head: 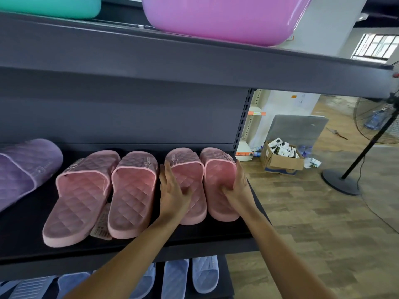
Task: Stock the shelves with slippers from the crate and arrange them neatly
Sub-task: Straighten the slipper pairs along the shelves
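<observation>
Several pink quilted slippers lie side by side on the dark middle shelf [194, 238], toes toward the back. My left hand [172, 188] lies with straight fingers along the left edge of the third slipper [190, 199], thumb resting on its footbed. My right hand [237, 186] grips the right side of the rightmost slipper [218, 180], thumb pressed into its footbed, fingers along the outer edge. A left pair [79, 197] sits a little splayed, with a paper tag [102, 223] between the two. The crate is out of view.
A purple slipper [23, 169] lies at the shelf's far left. Blue slippers [190, 275] fill the shelf below. A pink tub [216, 18] and a teal tub [49, 6] stand on the shelf above. To the right are a cardboard box [280, 160] and a standing fan [367, 147] on the wooden floor.
</observation>
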{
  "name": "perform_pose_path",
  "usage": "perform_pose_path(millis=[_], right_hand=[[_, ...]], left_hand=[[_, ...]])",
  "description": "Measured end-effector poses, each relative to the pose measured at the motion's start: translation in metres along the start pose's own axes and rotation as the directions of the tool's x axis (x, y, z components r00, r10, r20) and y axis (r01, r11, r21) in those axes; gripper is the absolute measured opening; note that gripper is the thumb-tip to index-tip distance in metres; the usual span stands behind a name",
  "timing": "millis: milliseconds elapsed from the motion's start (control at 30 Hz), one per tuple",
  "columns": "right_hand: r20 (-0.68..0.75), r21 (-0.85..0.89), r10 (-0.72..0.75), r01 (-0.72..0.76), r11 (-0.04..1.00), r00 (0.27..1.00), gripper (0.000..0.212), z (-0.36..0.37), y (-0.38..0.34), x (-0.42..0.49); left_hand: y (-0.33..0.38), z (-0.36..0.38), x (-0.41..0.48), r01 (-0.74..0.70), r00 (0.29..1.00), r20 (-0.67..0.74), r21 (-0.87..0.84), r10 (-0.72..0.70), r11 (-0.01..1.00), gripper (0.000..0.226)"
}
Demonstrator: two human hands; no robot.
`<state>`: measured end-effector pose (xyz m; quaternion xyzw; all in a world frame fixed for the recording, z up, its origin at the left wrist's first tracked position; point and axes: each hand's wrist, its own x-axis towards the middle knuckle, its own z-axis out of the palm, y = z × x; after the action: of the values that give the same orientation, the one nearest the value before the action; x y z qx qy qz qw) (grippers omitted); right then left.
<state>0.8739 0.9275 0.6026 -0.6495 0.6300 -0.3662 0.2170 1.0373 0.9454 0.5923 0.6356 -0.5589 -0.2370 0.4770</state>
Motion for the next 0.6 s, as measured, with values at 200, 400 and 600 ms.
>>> perform_pose_path(millis=[200,400,600], right_hand=[[0.000,-0.009,0.045,-0.045,0.999,0.999,0.082,0.003,-0.001,0.014],[-0.006,-0.067,0.034,-0.034,0.997,0.999,0.084,0.004,0.000,0.014],[0.015,-0.389,-0.178,0.169,0.906,0.984,0.081,-0.005,-0.013,-0.003]], left_hand=[[0.003,0.003,0.011,0.025,0.999,0.020,0.014,-0.026,1.000,0.091],[0.004,0.002,0.011,0.029,0.999,0.029,-0.010,-0.028,1.000,0.095],[0.003,-0.020,-0.005,-0.164,0.984,0.090,0.156,0.151,0.974,0.082]])
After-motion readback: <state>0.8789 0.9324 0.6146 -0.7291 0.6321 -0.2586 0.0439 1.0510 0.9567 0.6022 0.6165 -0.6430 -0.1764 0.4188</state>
